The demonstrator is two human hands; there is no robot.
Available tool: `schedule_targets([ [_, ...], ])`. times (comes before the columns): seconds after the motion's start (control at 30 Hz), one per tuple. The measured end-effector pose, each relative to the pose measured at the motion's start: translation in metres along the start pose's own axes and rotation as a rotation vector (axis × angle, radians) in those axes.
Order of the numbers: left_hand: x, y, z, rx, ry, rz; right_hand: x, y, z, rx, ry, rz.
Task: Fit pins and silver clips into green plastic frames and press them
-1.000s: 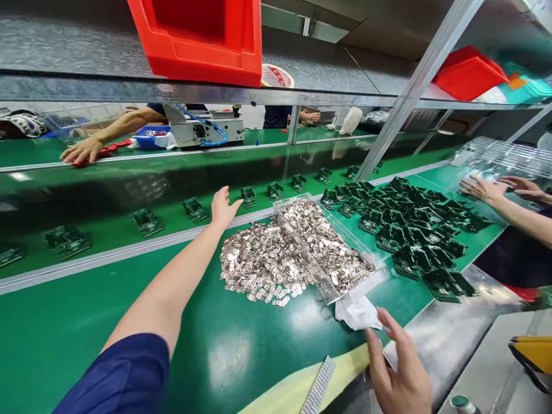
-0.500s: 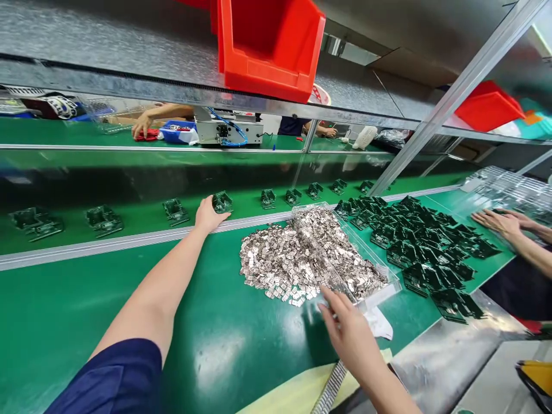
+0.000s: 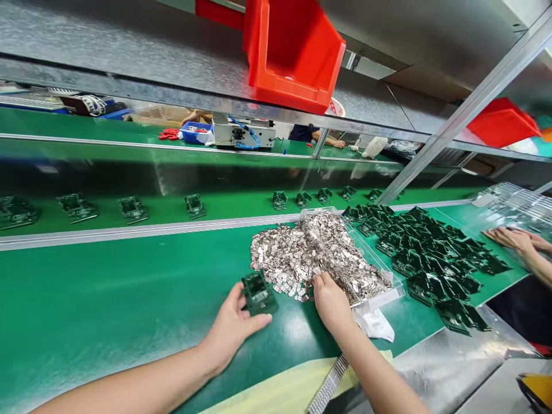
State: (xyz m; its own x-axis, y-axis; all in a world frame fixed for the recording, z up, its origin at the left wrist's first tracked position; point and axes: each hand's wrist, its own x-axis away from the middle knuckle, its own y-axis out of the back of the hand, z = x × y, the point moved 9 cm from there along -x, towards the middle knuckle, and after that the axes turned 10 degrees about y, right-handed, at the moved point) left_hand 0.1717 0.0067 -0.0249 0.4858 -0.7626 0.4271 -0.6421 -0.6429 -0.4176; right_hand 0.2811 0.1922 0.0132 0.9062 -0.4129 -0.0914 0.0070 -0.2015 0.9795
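Board (image 3: 260, 292), a little blurred, sits in the left hand (image 3: 236, 323), gripped along its left and lower edges between fingers and thumb, its far and right edges bare, just short of the pile's (image 3: 280, 253) near left border. Whether it touches the table (image 3: 107, 276) I cannot tell. Beside it, the right hand (image 3: 331, 302) is bunched narrow, fingertips at the near edge of that pile of small metal pieces; whether they pinch one is hidden. A strip of table separates the two hands. More pieces fill the clear tray (image 3: 382, 299), whose near wall stands just beyond the right hand, with a white cloth (image 3: 376, 325) against it. Nearer the body, a ridged strip (image 3: 328, 386) lies over a yellow sheet (image 3: 276, 391), partly under the right forearm. Leftward, table surface runs broadly from the left arm to the pale rail (image 3: 129, 232). Past that rail, more boards (image 3: 195, 206) stand in a row, with the widest gap left of the tray. Right of the tray, a heap of boards (image 3: 435, 253) reaches toward the table's edge; a co-worker's hands (image 3: 511, 237) rest beyond. Overhead, a red bin (image 3: 297, 87) overhangs the shelf edge (image 3: 150, 94).
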Motion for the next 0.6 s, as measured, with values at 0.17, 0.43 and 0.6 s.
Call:
schedule_targets([
  [0.17,0.001,-0.041,0.013,0.036,-0.042,0.213,-0.011,0.002,0.002,0.050,0.044,0.006],
  [0.43,-0.007,-0.029,0.019,-0.003,-0.051,0.232,-0.013,-0.006,-0.005,-0.036,0.034,0.022],
  [0.6,-0.008,-0.029,0.017,-0.020,-0.047,0.219,-0.008,-0.008,-0.015,-0.159,-0.045,-0.022],
])
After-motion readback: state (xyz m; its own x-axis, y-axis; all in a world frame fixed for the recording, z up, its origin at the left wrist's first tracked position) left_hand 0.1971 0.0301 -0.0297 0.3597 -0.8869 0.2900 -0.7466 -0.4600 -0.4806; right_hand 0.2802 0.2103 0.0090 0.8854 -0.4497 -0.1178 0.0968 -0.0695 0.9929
